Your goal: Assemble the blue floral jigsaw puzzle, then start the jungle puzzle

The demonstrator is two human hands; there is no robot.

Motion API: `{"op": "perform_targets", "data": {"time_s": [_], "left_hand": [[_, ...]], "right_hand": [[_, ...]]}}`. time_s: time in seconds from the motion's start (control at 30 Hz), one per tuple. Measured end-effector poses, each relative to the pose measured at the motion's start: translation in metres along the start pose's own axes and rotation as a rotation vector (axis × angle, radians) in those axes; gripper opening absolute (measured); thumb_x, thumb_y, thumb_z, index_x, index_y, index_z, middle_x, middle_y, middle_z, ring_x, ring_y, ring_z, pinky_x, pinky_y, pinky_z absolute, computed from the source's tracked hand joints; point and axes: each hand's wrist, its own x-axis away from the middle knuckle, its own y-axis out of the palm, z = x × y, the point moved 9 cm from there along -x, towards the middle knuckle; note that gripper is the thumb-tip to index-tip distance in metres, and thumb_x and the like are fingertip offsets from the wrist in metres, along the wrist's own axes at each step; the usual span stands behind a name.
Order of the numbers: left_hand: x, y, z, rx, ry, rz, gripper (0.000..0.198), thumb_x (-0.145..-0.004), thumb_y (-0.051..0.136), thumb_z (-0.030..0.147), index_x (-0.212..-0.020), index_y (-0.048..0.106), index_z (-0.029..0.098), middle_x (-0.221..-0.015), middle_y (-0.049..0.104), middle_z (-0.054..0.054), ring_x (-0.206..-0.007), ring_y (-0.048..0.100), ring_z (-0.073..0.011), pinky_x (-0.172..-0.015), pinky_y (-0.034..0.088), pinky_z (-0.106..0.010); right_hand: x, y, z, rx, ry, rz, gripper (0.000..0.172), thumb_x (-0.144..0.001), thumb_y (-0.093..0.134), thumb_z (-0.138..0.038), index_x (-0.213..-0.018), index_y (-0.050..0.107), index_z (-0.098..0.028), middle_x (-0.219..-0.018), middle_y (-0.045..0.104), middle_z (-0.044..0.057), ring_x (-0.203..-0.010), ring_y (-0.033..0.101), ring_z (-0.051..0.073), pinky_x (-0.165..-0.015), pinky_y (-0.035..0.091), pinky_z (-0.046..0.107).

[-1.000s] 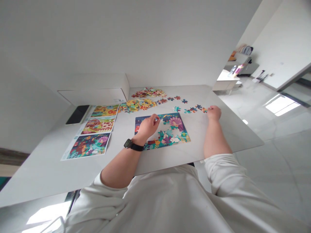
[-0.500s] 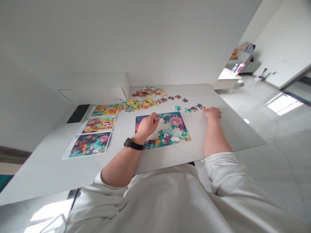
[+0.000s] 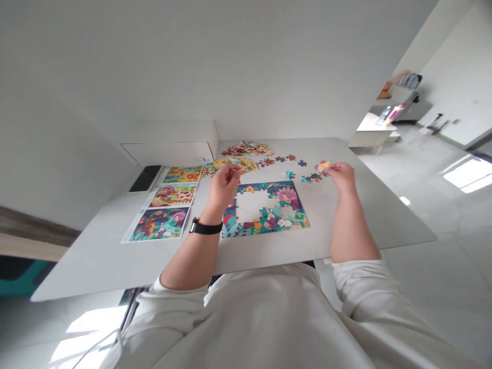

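Observation:
My right hand (image 3: 343,177) pinches an orange and purple puzzle piece (image 3: 322,166) between its fingertips, raised at the right end of a row of loose pieces. Over the upper left corner of a partly assembled jigsaw puzzle (image 3: 288,197) is my left hand (image 3: 224,187), its fingers curled together. Whatever may be in those fingers is too small to make out. The puzzle shows rabbits, plants and a pink-purple bird, with a white gap in its middle left. A black watch (image 3: 207,227) circles my left wrist.
Behind the puzzle lie a yellow heap of pieces (image 3: 249,165) and a reddish heap (image 3: 248,148). Several loose pieces (image 3: 290,175) are spread to the right. Three picture sheets (image 3: 175,196), a phone (image 3: 145,178) and a white box (image 3: 169,151) occupy the table's left side.
My right hand has lifted a puzzle piece off the table. My left hand has drawn back from above the puzzle's middle to its upper left corner. The view has shifted slightly.

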Motion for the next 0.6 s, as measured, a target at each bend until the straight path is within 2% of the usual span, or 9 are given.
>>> {"op": "perform_targets", "data": {"time_s": [0.07, 0.17, 0.23, 0.33, 0.4, 0.47, 0.6], "left_hand": [[-0.002, -0.013, 0.0, 0.104, 0.004, -0.015, 0.021, -0.101, 0.061, 0.039, -0.114, 0.065, 0.022, -0.082, 0.073, 0.0, -0.064, 0.062, -0.0126, -0.061, 0.047, -0.024], [0.004, -0.024, -0.002, 0.133, 0.013, -0.076, 0.026, -0.098, 0.066, 0.039, -0.117, 0.064, 0.022, -0.102, 0.08, -0.006, -0.074, 0.068, -0.0128, -0.066, 0.052, -0.024], [0.011, -0.027, -0.006, 0.133, 0.001, -0.109, 0.029, -0.095, 0.071, 0.04, -0.116, 0.066, 0.021, -0.107, 0.08, -0.007, -0.08, 0.07, -0.0138, -0.068, 0.053, -0.024], [0.022, -0.024, -0.016, 0.197, -0.044, -0.146, 0.034, -0.093, 0.077, 0.046, -0.111, 0.069, 0.019, -0.101, 0.078, -0.007, -0.082, 0.07, -0.0148, -0.069, 0.053, -0.025], [0.029, -0.018, -0.023, 0.262, -0.082, -0.172, 0.038, -0.092, 0.079, 0.052, -0.107, 0.069, 0.019, -0.093, 0.077, -0.006, -0.079, 0.069, -0.015, -0.07, 0.053, -0.026], [0.034, -0.009, -0.027, 0.298, -0.116, -0.213, 0.042, -0.091, 0.079, 0.058, -0.103, 0.069, 0.019, -0.087, 0.076, -0.005, -0.075, 0.068, -0.0149, -0.068, 0.053, -0.026], [0.042, 0.006, -0.025, 0.263, -0.159, -0.291, 0.053, -0.097, 0.068, 0.071, -0.097, 0.07, 0.018, -0.084, 0.078, -0.008, -0.068, 0.066, -0.015, -0.062, 0.049, -0.027]], "right_hand": [[0.011, 0.018, -0.027, -0.226, -0.011, -0.038, 0.048, -0.077, 0.088, -0.063, -0.089, 0.064, -0.022, -0.08, 0.075, 0.006, -0.078, 0.075, 0.024, -0.07, 0.062, 0.036], [0.039, 0.052, -0.082, -0.391, -0.074, -0.225, 0.059, -0.07, 0.093, -0.067, -0.099, 0.064, -0.024, -0.085, 0.076, 0.004, -0.078, 0.073, 0.021, -0.07, 0.06, 0.033], [0.063, 0.071, -0.12, -0.411, -0.126, -0.365, 0.057, -0.072, 0.093, -0.064, -0.103, 0.065, -0.024, -0.086, 0.076, 0.003, -0.08, 0.072, 0.02, -0.073, 0.06, 0.033], [0.103, 0.092, -0.163, -0.395, -0.205, -0.525, 0.049, -0.076, 0.092, -0.056, -0.106, 0.069, -0.024, -0.085, 0.074, 0.001, -0.078, 0.07, 0.019, -0.074, 0.058, 0.034], [0.129, 0.107, -0.177, -0.383, -0.211, -0.618, 0.042, -0.079, 0.089, -0.052, -0.106, 0.07, -0.024, -0.085, 0.073, 0.001, -0.074, 0.067, 0.018, -0.071, 0.055, 0.033], [0.15, 0.125, -0.178, -0.387, -0.188, -0.69, 0.037, -0.082, 0.085, -0.049, -0.106, 0.071, -0.025, -0.086, 0.073, 0.001, -0.073, 0.067, 0.018, -0.069, 0.054, 0.033], [0.171, 0.158, -0.156, -0.417, -0.108, -0.709, 0.036, -0.08, 0.084, -0.049, -0.103, 0.071, -0.025, -0.089, 0.074, 0.001, -0.08, 0.07, 0.019, -0.075, 0.055, 0.033]]}}
